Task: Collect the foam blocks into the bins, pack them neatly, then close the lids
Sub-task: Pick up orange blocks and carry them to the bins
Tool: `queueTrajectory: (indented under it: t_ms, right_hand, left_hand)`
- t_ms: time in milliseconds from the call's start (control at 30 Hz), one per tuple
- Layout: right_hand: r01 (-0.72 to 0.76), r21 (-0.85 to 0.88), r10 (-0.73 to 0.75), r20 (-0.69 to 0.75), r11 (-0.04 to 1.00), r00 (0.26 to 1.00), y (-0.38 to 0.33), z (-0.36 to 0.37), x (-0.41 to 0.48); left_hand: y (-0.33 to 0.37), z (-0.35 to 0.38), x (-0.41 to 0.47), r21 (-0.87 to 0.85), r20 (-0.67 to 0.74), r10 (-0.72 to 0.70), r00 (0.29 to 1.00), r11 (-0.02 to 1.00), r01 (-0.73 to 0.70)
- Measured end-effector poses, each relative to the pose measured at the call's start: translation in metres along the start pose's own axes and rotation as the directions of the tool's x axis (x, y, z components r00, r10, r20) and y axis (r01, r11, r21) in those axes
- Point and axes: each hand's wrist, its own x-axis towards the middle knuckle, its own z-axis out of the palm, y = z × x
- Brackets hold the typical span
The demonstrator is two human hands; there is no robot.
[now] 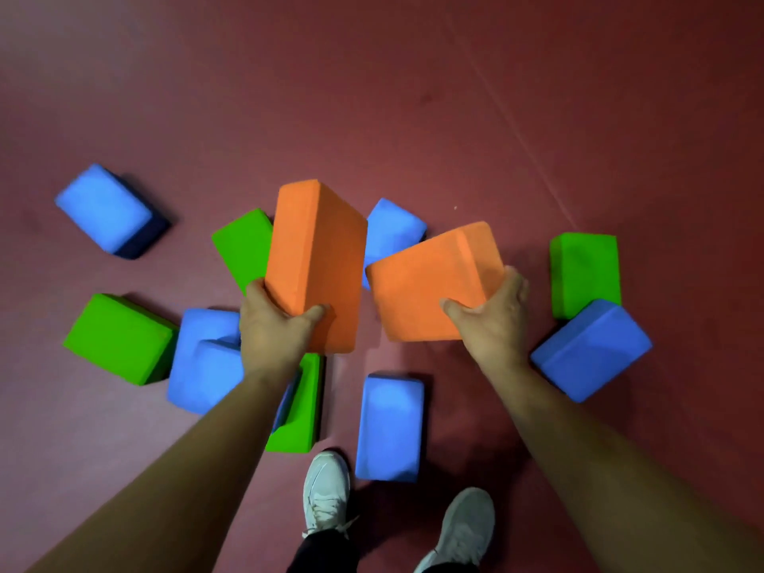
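Observation:
My left hand (275,328) grips an orange foam block (314,258) by its near end, held up on end above the floor. My right hand (494,320) grips a second orange block (430,279), tilted, with the thumb on top and the fingers round its right edge. Below them on the red floor lie several blue blocks, among them one by my feet (388,425), one at the far left (103,208) and one at the right (591,349). Green blocks lie at the left (118,337), the right (585,272), behind the left orange block (244,246) and under my left forearm (304,411). No bin is in view.
My two white shoes (326,494) (467,527) stand at the bottom, close to the blue block by my feet. The red floor (372,97) stretches away beyond the blocks, with a faint seam line (537,159) running diagonally at the upper right.

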Motion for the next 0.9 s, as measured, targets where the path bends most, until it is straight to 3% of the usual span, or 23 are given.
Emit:
queueTrajectory:
  t_ms: [233, 400, 700, 900]
  right_hand:
    - [0.095, -0.085, -0.103, -0.093, 0.992, 0.99, -0.174, -0.185, -0.045]
    - [0.153, -0.093, -0.167, -0.179, 0.984, 0.969, -0.26, -0.293, -0.111]
    - [0.36, -0.031, -0.361, -0.16, 0.932, 0.919, -0.336, -0.395, -0.196]
    - [0.596, 0.011, -0.594, -0.061, 0.803, 0.802, -0.352, -0.43, -0.226]
  left_hand:
    - [0.198, -0.158, -0.049, 0.103, 0.02, 0.253, 0.967, 0.962, -0.254]
    - [0.291, -0.267, -0.115, 0.103, -0.016, 0.33, 0.944, 0.939, -0.327]
    - [0.324, -0.384, -0.234, 0.039, -0.223, 0.319, 0.921, 0.947, -0.319]
    - [0.288, -0.42, -0.32, -0.056, -0.459, 0.127, 0.879, 0.984, -0.171]
